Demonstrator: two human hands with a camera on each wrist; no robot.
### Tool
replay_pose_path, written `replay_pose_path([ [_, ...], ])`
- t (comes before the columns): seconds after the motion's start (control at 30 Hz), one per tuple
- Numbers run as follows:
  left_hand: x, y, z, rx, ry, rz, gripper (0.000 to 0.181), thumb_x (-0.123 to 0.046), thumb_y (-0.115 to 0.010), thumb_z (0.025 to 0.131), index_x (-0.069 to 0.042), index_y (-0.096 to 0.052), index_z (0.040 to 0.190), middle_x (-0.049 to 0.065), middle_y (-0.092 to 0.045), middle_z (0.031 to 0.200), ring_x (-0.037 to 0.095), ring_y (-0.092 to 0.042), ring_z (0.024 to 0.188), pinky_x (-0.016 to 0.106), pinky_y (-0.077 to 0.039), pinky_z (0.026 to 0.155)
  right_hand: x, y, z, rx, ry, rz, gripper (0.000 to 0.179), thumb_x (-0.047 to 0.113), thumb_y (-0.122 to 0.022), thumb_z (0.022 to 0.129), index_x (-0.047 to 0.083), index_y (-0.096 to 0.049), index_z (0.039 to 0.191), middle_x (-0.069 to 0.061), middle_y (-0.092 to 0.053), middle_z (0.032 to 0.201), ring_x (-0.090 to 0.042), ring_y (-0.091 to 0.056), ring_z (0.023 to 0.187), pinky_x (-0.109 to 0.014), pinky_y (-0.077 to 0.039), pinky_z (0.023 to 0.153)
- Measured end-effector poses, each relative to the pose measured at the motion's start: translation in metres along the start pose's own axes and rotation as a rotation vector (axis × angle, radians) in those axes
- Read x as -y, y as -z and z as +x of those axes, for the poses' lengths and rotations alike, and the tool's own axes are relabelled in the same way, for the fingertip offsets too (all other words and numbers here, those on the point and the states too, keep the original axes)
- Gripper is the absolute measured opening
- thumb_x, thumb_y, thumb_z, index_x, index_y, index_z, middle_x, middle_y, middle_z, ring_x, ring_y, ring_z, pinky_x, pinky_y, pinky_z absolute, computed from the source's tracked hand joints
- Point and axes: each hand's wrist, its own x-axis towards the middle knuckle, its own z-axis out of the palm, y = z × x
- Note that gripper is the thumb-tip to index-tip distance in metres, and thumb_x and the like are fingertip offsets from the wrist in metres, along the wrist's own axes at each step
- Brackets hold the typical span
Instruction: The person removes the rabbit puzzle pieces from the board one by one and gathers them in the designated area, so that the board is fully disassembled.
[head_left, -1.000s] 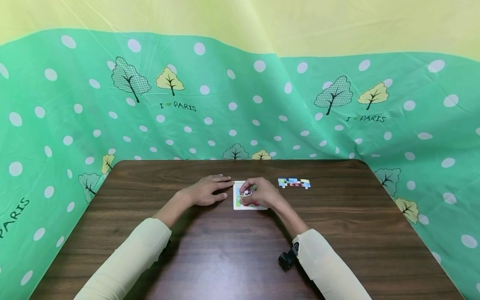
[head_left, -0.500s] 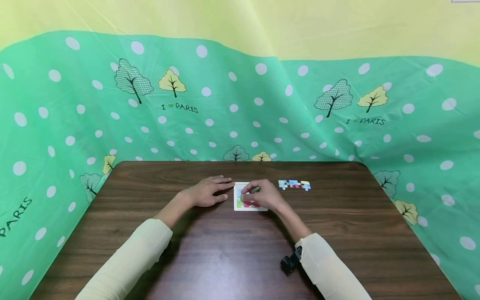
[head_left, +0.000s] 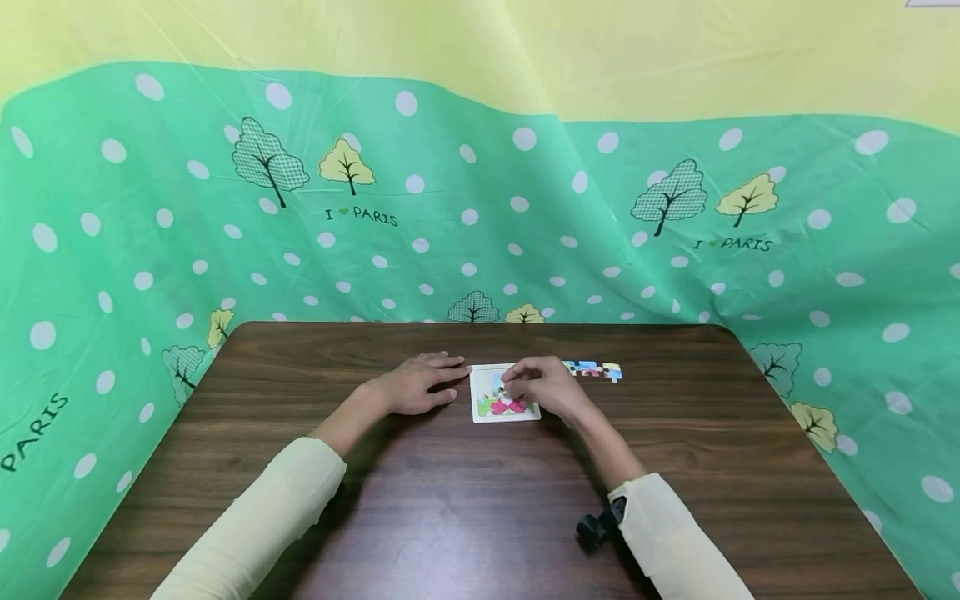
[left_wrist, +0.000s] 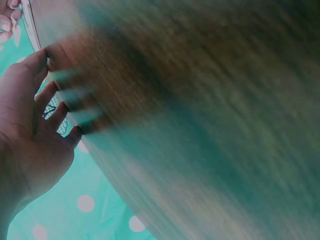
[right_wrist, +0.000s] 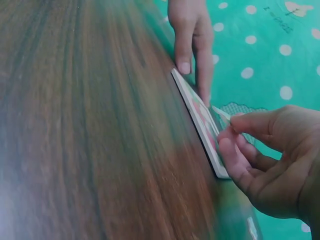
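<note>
A white-rimmed jigsaw puzzle tray [head_left: 506, 419] lies flat on the table, with a picture of a figure in pink inside. My left hand [head_left: 412, 385] rests palm down on the tabletop, fingers spread, index fingertip right at the tray's left edge. Over the tray's right part, my right hand [head_left: 551, 387] pinches a thin puzzle piece [right_wrist: 220, 114] between thumb and fingers. In the right wrist view the piece is tilted, raised above the tray. My right hand covers the tray's upper right corner in the head view. Fingers of the left hand [left_wrist: 37, 120] touch the wood in the left wrist view.
Just right of the tray lies a short row of joined puzzle pieces [head_left: 592, 369], its left end hidden behind my right hand. The brown wooden table [head_left: 450, 517] ends at a green dotted curtain [head_left: 420, 208] behind. A black wrist camera [head_left: 592, 532] hangs at the right sleeve.
My right hand has moved right and lifted from the middle of the tray with the puzzle piece, uncovering more of the picture. My left hand has stayed in place.
</note>
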Motion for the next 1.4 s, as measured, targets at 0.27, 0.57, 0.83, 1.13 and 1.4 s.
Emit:
replay_pose_path([
  [0.27,-0.008,0.006,-0.004,-0.005,-0.026,0.019,0.062,-0.055,-0.050,0.119,-0.035,-0.040,0.177,0.003,-0.034,0.187,0.038,-0.021,0.177,0.065,-0.015,0.144,-0.003,0.017,-0.007,-0.029,0.013,0.003,0.017,0.001,-0.073,0.106,-0.008,-0.076,0.120,-0.026,-0.081,0.112,-0.023,-0.080,0.087,-0.036,-0.070,0.079],
  [0.57,0.004,0.000,0.002,-0.003,-0.021,0.035,0.063,-0.059,-0.050,0.117,-0.039,-0.041,0.176,-0.001,-0.036,0.186,0.034,-0.025,0.177,0.062,-0.019,0.144,-0.005,0.038,-0.015,-0.079,-0.018,0.040,0.027,-0.002,-0.075,0.103,-0.011,-0.068,0.127,-0.025,-0.082,0.110,-0.018,-0.079,0.088,-0.033,-0.070,0.080],
  [0.83,0.001,0.001,0.001,0.008,-0.017,0.040,0.063,-0.054,-0.052,0.118,-0.037,-0.039,0.177,-0.002,-0.031,0.188,0.033,-0.023,0.177,0.061,-0.018,0.144,-0.015,0.056,-0.020,-0.076,-0.028,0.016,0.027,0.001,-0.076,0.103,-0.014,-0.070,0.126,-0.023,-0.083,0.108,-0.016,-0.077,0.088,-0.033,-0.070,0.079],
  [1.13,0.000,0.000,0.002,0.010,-0.002,0.037,0.064,-0.056,-0.052,0.117,-0.039,-0.038,0.177,-0.004,-0.031,0.188,0.033,-0.022,0.178,0.063,-0.017,0.144,-0.027,0.080,-0.025,-0.073,-0.056,-0.054,0.026,0.008,-0.076,0.107,-0.010,-0.074,0.124,-0.016,-0.083,0.107,-0.015,-0.077,0.088,-0.032,-0.069,0.078],
  [1.4,-0.002,0.000,0.002,0.004,-0.006,0.035,0.063,-0.055,-0.052,0.117,-0.039,-0.039,0.177,-0.002,-0.031,0.188,0.034,-0.022,0.177,0.062,-0.018,0.144,-0.035,0.092,-0.028,-0.092,-0.077,-0.124,0.028,0.012,-0.076,0.106,-0.008,-0.075,0.126,-0.013,-0.084,0.103,-0.014,-0.075,0.083,-0.031,-0.062,0.069],
])
